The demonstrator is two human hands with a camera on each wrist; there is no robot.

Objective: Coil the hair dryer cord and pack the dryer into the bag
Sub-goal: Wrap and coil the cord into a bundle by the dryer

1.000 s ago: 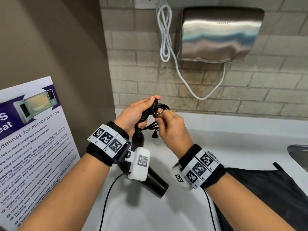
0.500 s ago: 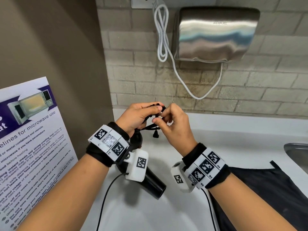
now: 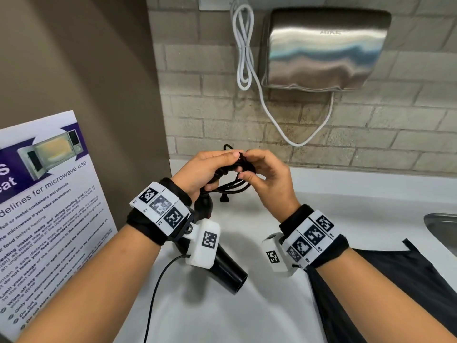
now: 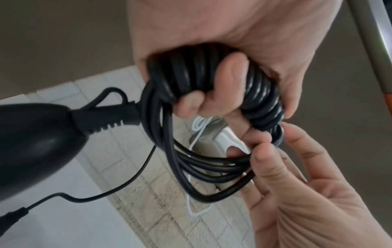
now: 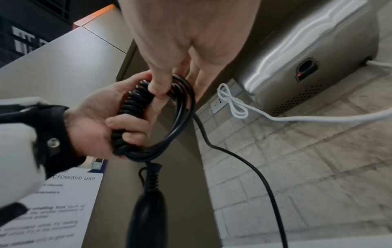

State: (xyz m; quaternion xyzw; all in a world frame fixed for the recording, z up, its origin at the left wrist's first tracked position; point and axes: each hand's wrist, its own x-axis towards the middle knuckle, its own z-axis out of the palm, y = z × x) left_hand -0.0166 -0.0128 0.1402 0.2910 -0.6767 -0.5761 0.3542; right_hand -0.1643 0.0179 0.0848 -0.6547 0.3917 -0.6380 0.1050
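My left hand (image 3: pixel 210 169) grips a bundle of black hair dryer cord (image 4: pixel 201 73), wound tightly in the fist with looser loops (image 4: pixel 201 167) hanging below. The black hair dryer (image 3: pixel 222 266) hangs from the cord under my left wrist, its handle (image 5: pixel 146 209) pointing up to the coil (image 5: pixel 131 107). My right hand (image 3: pixel 262 174) pinches the cord at the end of the coil with thumb and fingertips (image 5: pixel 158 85). The plug (image 3: pixel 224 199) dangles below the hands. The black bag (image 3: pixel 385 293) lies flat on the counter at the lower right.
A white counter (image 3: pixel 247 313) runs below the hands, with a steel sink rim (image 3: pixel 442 226) at the right. A steel wall hand dryer (image 3: pixel 324 48) with a white cable (image 3: pixel 244 45) hangs on the brick wall. A microwave notice (image 3: pixel 47 206) leans at the left.
Both hands have stayed together at the coil; the right hand's fingers have shifted round the top of the bundle, and the loops now sit tighter in the left fist.
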